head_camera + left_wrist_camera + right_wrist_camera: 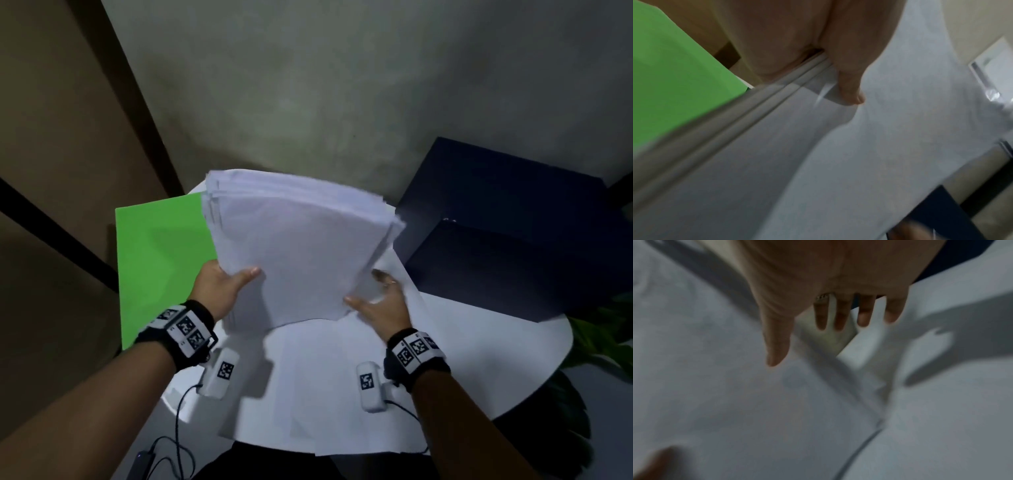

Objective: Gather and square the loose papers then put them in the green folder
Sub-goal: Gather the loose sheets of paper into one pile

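Head view: nearest, a few loose sheets [342, 383] lie flat on the white table [496, 342]. Above them the left hand [222, 284] pinches the stack of papers [301, 246] at its near left edge, thumb on top; the right hand [380, 305] is spread beside the right corner, fingers straight, gripping nothing. The stack looks light, floppy and fanned, best held by both long edges. Beyond lies the green folder [161, 253], closed.
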### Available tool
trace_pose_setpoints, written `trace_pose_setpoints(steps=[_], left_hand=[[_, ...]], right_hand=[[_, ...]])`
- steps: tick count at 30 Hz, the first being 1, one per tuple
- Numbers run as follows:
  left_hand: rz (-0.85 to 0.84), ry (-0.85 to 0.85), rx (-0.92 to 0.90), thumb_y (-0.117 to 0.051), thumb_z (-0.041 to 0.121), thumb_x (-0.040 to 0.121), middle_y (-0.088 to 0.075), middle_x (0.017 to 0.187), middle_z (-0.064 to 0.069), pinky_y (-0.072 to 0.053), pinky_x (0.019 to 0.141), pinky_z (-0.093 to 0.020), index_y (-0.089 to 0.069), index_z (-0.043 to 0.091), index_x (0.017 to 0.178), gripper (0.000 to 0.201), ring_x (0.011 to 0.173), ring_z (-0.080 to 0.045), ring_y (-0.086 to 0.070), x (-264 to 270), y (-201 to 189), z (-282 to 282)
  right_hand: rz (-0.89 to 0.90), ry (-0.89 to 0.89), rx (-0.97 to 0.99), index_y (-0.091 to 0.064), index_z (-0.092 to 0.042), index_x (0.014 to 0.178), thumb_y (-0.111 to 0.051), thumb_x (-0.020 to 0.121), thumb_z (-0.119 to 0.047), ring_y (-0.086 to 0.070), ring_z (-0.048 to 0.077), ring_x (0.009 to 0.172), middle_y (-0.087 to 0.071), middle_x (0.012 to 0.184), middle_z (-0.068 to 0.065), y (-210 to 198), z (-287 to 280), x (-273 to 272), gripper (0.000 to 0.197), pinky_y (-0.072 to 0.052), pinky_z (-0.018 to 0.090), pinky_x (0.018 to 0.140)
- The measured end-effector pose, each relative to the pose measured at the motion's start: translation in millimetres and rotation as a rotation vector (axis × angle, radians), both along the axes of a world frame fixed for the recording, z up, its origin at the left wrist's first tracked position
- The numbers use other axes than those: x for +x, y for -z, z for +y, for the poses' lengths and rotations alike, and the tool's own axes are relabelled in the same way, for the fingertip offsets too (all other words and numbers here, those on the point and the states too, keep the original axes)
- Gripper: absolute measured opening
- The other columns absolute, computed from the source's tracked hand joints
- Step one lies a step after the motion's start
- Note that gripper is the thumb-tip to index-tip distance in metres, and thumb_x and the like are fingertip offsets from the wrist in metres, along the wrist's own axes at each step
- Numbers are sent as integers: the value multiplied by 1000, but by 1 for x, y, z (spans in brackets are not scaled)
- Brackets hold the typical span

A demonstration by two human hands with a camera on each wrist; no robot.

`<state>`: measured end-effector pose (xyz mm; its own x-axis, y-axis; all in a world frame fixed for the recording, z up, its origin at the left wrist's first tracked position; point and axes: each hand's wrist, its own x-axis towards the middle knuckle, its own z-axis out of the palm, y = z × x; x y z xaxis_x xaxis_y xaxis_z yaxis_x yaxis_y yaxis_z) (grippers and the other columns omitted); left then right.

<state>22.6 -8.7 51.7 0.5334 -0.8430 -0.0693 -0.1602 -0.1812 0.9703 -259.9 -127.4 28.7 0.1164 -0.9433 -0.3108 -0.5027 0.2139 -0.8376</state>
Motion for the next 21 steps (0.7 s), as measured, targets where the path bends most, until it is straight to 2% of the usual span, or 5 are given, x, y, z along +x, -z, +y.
trace_pose_setpoints(steps=[5,9,12,17,21], left_hand=[[-2,-30,-60,-73,6,83,-69,72,33,-50,69,-8,-70,24,87,19,71,14,-64,26,-27,4],[84,-73,-86,-71,3,83,-73,81,26,-51,74,-10,-69,19,93,19,78,8,-67,42,-31,12],[147,-85,-95,-69,1,84,-74,81,22,-51,74,-11,-67,12,99,18,76,6,-67,43,-29,15],[148,-68,-75,-65,-1,86,-60,49,22,-42,60,-6,-56,12,72,21,47,11,-54,23,-30,13],[246,-30,-54,-68,2,85,-72,100,1,-50,82,-16,-62,-4,117,33,82,0,-68,24,-25,10]], right_hand=[[782,-36,82,-22,-23,153,-80,68,-55,-41,33,135,-42,152,5,36,-22,-71,108,-39,52,107],[649,-24,42,-47,-18,136,-63,93,-26,-58,40,115,-61,129,16,49,-20,-78,46,-47,49,99],[522,37,43,-55,-3,132,-58,96,-17,-58,41,116,-61,129,23,51,-8,-76,38,-49,42,99],[722,13,168,-31,-11,148,-71,79,-55,-38,36,134,-40,148,10,66,27,-52,90,-41,50,104],[810,-15,184,-13,-13,153,-80,64,-62,-39,38,132,-32,148,12,75,33,-37,122,-45,53,101]])
